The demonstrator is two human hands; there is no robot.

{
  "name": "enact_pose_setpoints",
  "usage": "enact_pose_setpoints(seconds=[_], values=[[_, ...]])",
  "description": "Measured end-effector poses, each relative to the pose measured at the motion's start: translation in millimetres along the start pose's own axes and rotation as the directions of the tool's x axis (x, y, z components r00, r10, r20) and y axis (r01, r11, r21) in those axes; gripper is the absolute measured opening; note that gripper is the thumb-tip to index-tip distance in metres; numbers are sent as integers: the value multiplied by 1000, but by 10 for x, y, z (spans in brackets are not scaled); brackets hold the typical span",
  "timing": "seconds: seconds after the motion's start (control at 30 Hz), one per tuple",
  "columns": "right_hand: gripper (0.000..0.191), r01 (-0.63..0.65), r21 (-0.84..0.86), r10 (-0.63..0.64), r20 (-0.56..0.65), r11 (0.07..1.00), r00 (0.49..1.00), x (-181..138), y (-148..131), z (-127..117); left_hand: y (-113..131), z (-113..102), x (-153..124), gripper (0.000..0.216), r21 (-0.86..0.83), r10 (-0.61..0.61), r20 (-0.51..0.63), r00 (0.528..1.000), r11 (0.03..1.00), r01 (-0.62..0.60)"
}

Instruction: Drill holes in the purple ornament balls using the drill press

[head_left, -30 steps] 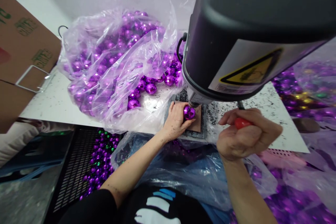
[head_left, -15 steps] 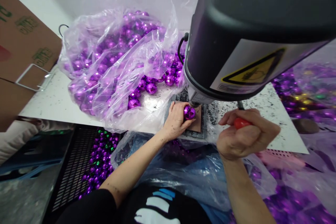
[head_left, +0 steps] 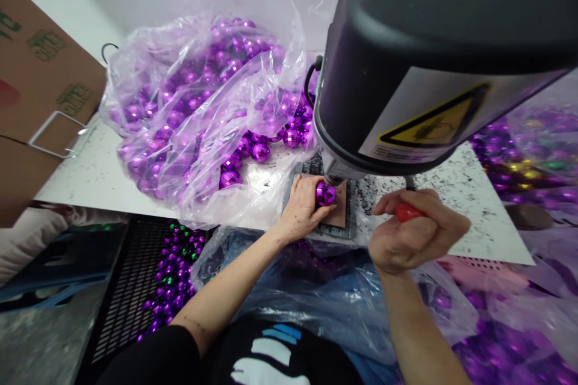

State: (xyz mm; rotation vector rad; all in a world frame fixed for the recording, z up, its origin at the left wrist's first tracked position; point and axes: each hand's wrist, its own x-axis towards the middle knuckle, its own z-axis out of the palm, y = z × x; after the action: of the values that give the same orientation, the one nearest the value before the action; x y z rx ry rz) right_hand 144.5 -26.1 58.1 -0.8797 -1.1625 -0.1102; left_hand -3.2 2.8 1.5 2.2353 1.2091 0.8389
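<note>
My left hand (head_left: 301,207) grips a shiny purple faceted ball (head_left: 325,193) and holds it on a brown pad (head_left: 339,207) right under the spindle of a dark press machine (head_left: 433,54). My right hand (head_left: 415,237) is closed round the red knob (head_left: 406,212) of the machine's lever, at the right of the pad. A clear plastic bag (head_left: 198,114) full of the same purple balls lies open on the white table (head_left: 94,174) to the left of the machine.
A cardboard box (head_left: 40,90) stands at the far left. Below the table edge a black grille (head_left: 130,289) carries purple and green balls. More bags of purple balls (head_left: 519,156) lie at the right, and blue plastic (head_left: 325,301) covers my lap.
My right hand with the red knob has shifted slightly left and up. The left hand still holds the ball under the spindle.
</note>
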Motion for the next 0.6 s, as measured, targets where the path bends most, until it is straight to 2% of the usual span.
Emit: enact_pose_setpoints(seconds=[0.2, 0.3, 0.43, 0.53, 0.6], values=[[26, 52, -49, -52, -8, 997, 999, -148, 197, -9, 6, -13, 5, 40, 1, 10, -7, 1000, 1000, -10], [21, 40, -68, -40, -3, 997, 999, -101, 116, -15, -10, -5, 1, 42, 7, 20, -5, 1000, 1000, -20], [23, -64, -142, 64, -11, 988, 998, 289, -263, -5, -42, 29, -11, 43, 15, 37, 0, 999, 999, -37], [35, -178, -239, 189, 26, 955, 982, 732, -477, 52, -60, 55, -18, 45, -7, 49, -12, 999, 999, -49], [48, -249, -258, 275, 71, 933, 959, 992, -499, 105, -60, 55, -34, 47, -50, 51, -43, 998, 997, -53]])
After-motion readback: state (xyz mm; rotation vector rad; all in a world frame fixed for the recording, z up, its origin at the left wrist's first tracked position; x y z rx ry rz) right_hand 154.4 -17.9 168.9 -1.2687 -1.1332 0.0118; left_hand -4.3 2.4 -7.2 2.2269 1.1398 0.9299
